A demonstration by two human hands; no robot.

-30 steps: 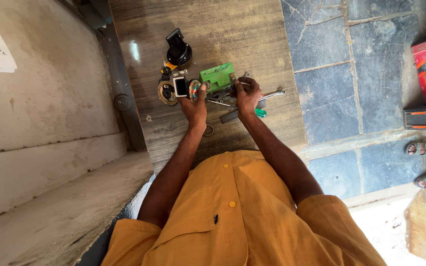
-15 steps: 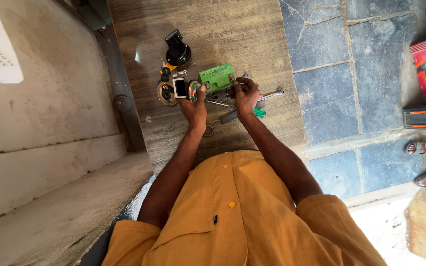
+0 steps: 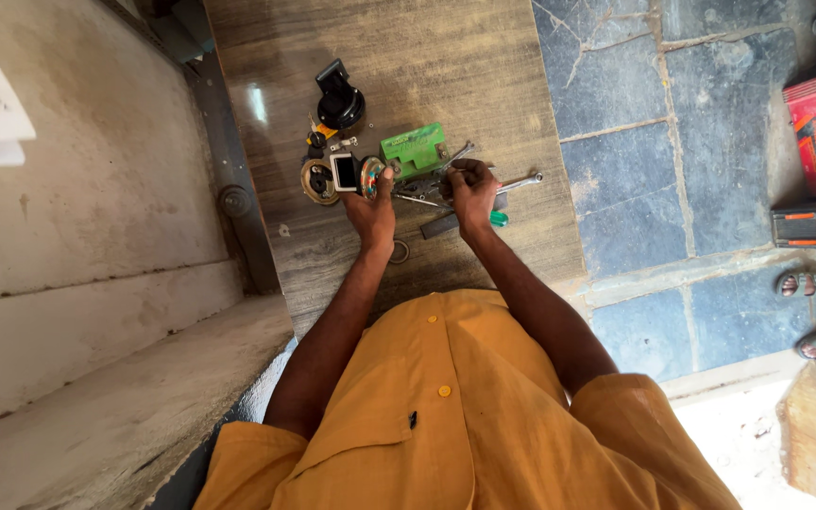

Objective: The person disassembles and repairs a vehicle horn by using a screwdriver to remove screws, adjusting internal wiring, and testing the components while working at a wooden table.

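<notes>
The person in the orange shirt (image 3: 446,416) works over a wooden bench top (image 3: 408,57), on which the green block-shaped part (image 3: 415,149) serves as landmark. The left hand (image 3: 373,210) lies just below-left of the green part, its fingers curled around a round multicoloured component (image 3: 370,176); whether they pinch it tightly cannot be told. The right hand (image 3: 472,189) sits just below-right of the green part, fingers bent and pressed together over a cluster of metal tools. A spanner (image 3: 519,181) projects to the right of that hand, and a green-handled screwdriver (image 3: 497,218) shows beneath it. Left of the green part lie a small white-framed square piece (image 3: 345,172) and a brass-coloured ring (image 3: 314,181); above-left stands a black cylindrical part (image 3: 339,100).
</notes>
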